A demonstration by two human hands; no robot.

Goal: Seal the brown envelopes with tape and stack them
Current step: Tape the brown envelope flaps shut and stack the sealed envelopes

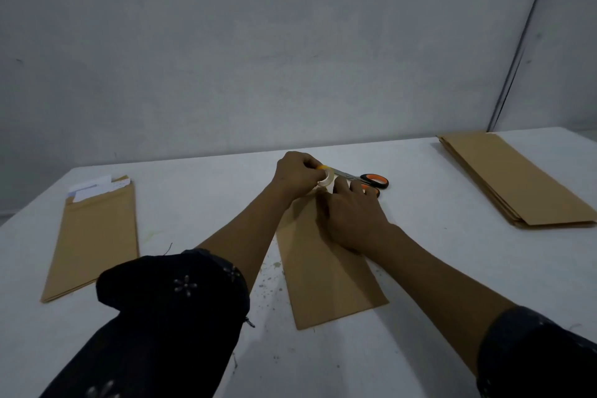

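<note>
My dark sleeves (168,317) lay nearest the camera, both forearms reaching forward over the white table (193,203). The brown envelope (326,284) in work lay flat at the table's centre, its long axis running away from me and its far end under my hands. My right hand (352,216) rested on that far end, palm down, fingers straight and spread, pressing the paper. My left hand (295,173) was curled around the roll of clear tape (325,179), which it held just above the envelope's far edge; whether a strip of tape reached the paper could not be determined. The scissors (365,180), with orange-and-black handles, lay on the table directly beyond my right hand, blades pointing toward my left hand. To the left, well apart, lay a pile of envelopes (93,236) with white sheets (90,191) protruding from the open far end. At the far right lay a stack of envelopes (517,178), flat and angled. A grey wall (258,42) stood behind the table.
</note>
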